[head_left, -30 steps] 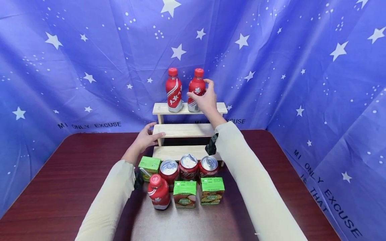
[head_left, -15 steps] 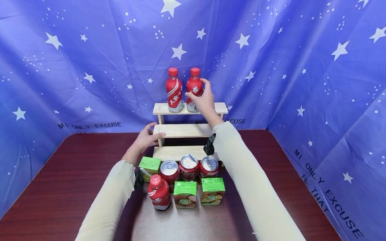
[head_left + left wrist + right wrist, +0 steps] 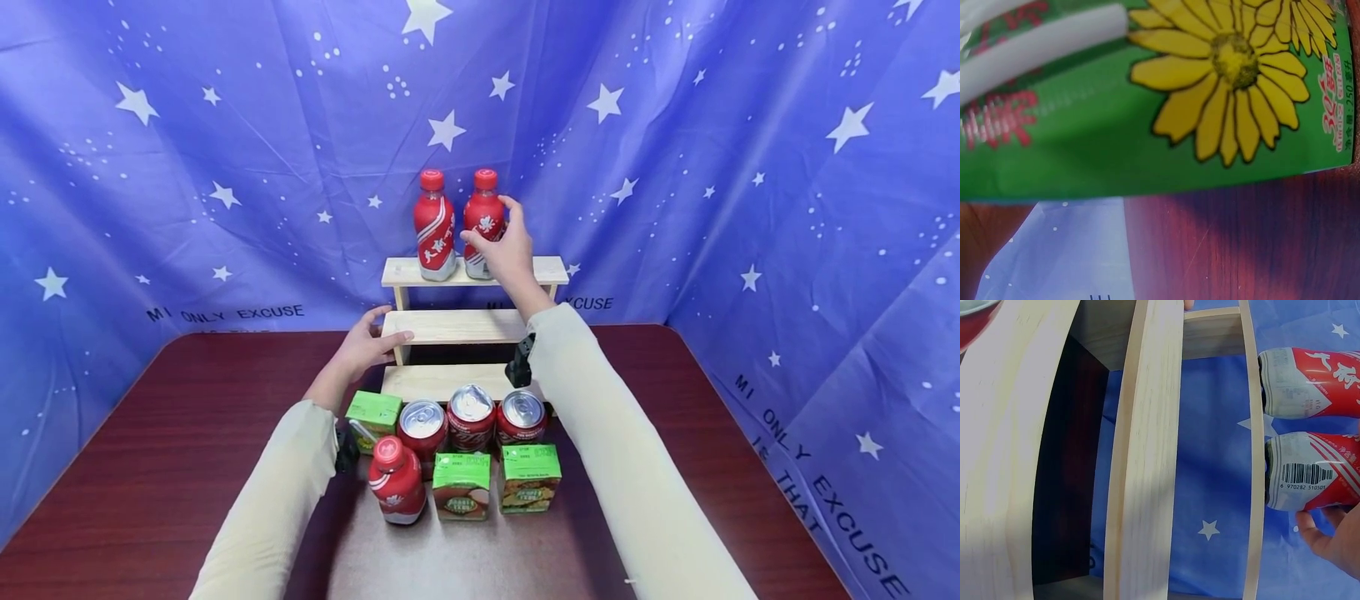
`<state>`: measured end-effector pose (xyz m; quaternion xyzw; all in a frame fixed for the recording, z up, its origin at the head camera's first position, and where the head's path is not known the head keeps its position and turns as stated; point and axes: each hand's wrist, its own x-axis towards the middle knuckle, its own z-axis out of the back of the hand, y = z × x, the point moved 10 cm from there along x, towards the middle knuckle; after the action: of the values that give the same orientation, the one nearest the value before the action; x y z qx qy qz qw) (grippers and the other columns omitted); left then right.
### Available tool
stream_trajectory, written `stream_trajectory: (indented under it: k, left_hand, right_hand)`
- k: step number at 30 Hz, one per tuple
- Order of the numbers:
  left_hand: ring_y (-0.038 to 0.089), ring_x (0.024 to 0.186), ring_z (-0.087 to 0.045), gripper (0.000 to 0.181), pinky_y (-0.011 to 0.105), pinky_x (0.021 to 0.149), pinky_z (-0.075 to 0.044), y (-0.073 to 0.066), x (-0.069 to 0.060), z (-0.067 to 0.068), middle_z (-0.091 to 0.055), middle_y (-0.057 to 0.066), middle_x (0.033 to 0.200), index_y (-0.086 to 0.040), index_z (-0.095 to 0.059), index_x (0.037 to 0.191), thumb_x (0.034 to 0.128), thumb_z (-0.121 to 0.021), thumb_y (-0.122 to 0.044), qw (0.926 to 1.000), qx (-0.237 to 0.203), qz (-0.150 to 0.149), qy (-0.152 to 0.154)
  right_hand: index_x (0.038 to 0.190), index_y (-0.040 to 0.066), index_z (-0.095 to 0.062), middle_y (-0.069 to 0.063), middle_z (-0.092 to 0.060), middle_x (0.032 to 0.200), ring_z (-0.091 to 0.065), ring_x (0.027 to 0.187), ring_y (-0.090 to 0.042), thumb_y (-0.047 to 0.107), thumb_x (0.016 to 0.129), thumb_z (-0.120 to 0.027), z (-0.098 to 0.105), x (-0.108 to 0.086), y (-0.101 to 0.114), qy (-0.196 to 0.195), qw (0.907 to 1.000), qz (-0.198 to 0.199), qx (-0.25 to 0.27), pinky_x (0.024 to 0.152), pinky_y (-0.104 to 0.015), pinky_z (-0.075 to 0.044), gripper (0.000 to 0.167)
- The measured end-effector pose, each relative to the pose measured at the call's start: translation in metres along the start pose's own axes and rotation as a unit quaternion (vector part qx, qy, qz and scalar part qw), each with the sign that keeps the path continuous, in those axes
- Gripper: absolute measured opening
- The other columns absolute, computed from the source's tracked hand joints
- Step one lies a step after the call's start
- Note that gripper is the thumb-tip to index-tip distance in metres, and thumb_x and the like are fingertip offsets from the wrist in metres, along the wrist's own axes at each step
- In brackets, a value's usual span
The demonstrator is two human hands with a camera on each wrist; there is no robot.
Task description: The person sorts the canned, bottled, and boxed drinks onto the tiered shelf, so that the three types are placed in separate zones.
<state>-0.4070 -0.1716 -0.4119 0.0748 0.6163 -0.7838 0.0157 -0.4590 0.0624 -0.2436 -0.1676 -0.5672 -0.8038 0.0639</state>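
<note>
On the top step of a wooden three-step rack [image 3: 450, 327] stand two red bottles side by side. My right hand [image 3: 513, 254] has thumb and fingers round the right bottle [image 3: 480, 218], which is upright with a narrow gap to the left bottle [image 3: 435, 229]. In the right wrist view this bottle [image 3: 1300, 472] rests its base on the top board, fingers [image 3: 1315, 536] at its side. My left hand [image 3: 365, 346] grips the left end of the middle step. A green carton [image 3: 1085, 144] with a yellow flower fills much of the left wrist view.
Before the rack stand several cans [image 3: 472, 417], a green carton [image 3: 373, 414] at their left, two more green cartons [image 3: 461, 487] [image 3: 530, 479] and a red bottle [image 3: 397, 483]. A blue starred curtain [image 3: 300, 167] hangs behind the dark red table [image 3: 150, 433].
The right bottle has shifted a little left toward the other bottle, with my right hand moving along with it. My left hand has stayed on the rack.
</note>
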Motion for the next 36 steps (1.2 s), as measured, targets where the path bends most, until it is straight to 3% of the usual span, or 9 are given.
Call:
stream_trajectory:
  k: [8, 15, 26, 36]
  left_hand:
    - [0.038, 0.114, -0.052, 0.079, 0.045, 0.091, -0.052, -0.002, -0.002, 0.0, -0.042, 0.026, 0.129, -0.014, -0.019, 0.149, 0.087, -0.067, -0.021, 1.0, -0.002, -0.002, 0.001]
    - [0.027, 0.101, -0.056, 0.084, 0.042, 0.087, -0.055, -0.004, -0.003, -0.001, -0.044, 0.025, 0.124, -0.008, -0.02, 0.148, 0.0838, -0.071, -0.026, 0.9999, -0.005, -0.017, 0.002]
    - [0.041, 0.117, -0.05, 0.079, 0.048, 0.094, -0.05, 0.002, 0.002, 0.0, -0.039, 0.028, 0.132, -0.014, -0.017, 0.149, 0.0877, -0.066, -0.018, 0.9999, -0.016, -0.001, 0.003]
    - [0.037, 0.112, -0.052, 0.077, 0.043, 0.089, -0.053, -0.001, -0.001, -0.001, -0.045, 0.021, 0.12, -0.013, -0.019, 0.149, 0.0879, -0.065, -0.018, 0.9999, -0.015, -0.007, 0.001]
  right_hand:
    - [0.144, 0.022, -0.024, -0.01, -0.051, 0.135, -0.05, 0.124, -0.021, 0.031, 0.08, -0.074, 0.0, -0.001, -0.001, 0.018, 0.9998, -0.008, -0.01, 0.103, -0.037, -0.044, 0.082]
    - [0.145, 0.019, -0.025, -0.015, -0.048, 0.135, -0.05, 0.121, -0.026, 0.035, 0.078, -0.076, 0.008, -0.005, -0.003, 0.035, 0.9992, -0.009, -0.016, 0.1, -0.038, -0.046, 0.086]
    - [0.142, 0.014, -0.031, -0.014, -0.047, 0.135, -0.052, 0.118, -0.027, 0.04, 0.082, -0.07, 0.015, -0.018, -0.011, 0.062, 0.9957, -0.004, -0.069, 0.099, -0.038, -0.047, 0.077]
    - [0.138, 0.013, -0.038, -0.017, -0.054, 0.125, -0.055, 0.111, -0.029, 0.036, 0.085, -0.068, 0.017, -0.038, -0.012, 0.087, 0.993, 0.012, -0.079, 0.092, -0.04, -0.05, 0.066]
